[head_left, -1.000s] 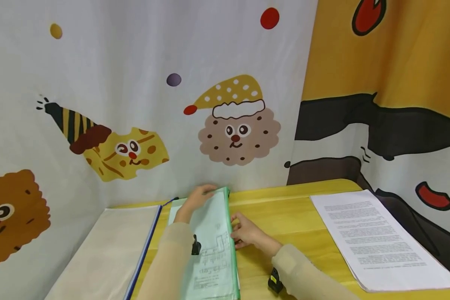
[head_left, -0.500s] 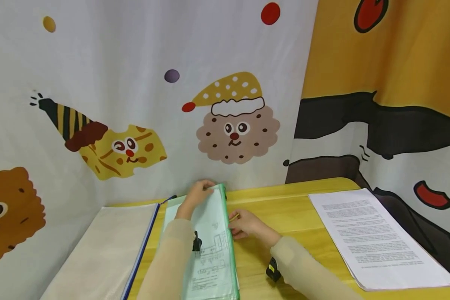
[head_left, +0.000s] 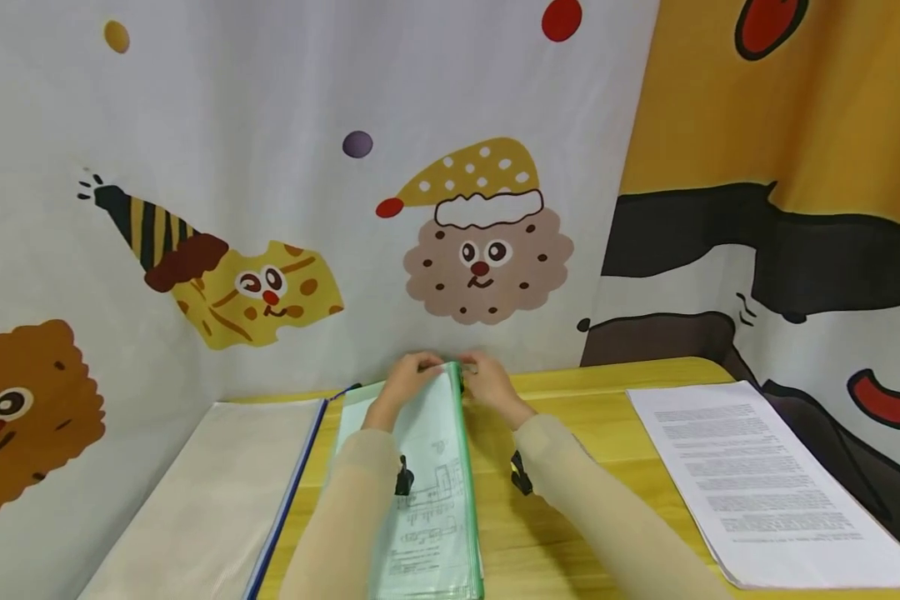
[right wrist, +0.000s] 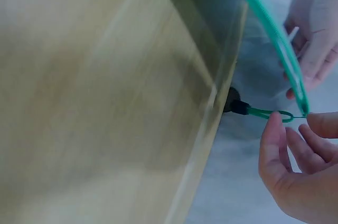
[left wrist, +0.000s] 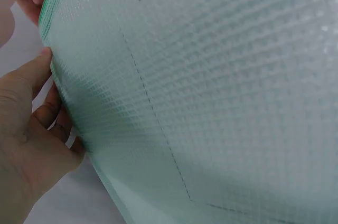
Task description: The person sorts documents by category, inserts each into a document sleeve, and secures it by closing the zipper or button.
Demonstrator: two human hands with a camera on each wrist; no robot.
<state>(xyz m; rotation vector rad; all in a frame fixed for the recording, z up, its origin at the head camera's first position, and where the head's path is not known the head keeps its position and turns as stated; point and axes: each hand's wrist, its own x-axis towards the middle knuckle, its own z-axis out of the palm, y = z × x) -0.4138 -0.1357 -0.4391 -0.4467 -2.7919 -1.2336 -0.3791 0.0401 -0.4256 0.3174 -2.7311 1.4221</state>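
Note:
A pale green mesh zip pouch with printed sheets inside lies on the table. At its far edge my left hand grips it; in the left wrist view the thumb is on the near face and the fingers curl behind. My right hand is at the far right corner. Seen from the right wrist, its bent index finger touches the green zip-pull cord while the thumb is at the corner of the green zip. A gap shows between those tips; whether they pinch the cord is unclear.
Left of the pouch lies a whitish pouch with a blue edge. A stack of printed paper is at the right of the yellow table. A cartoon-printed curtain hangs directly behind the table's far edge.
My right hand has moved from the pouch's right side up to its far right corner, beside my left hand. The left hand keeps its grip on the far edge.

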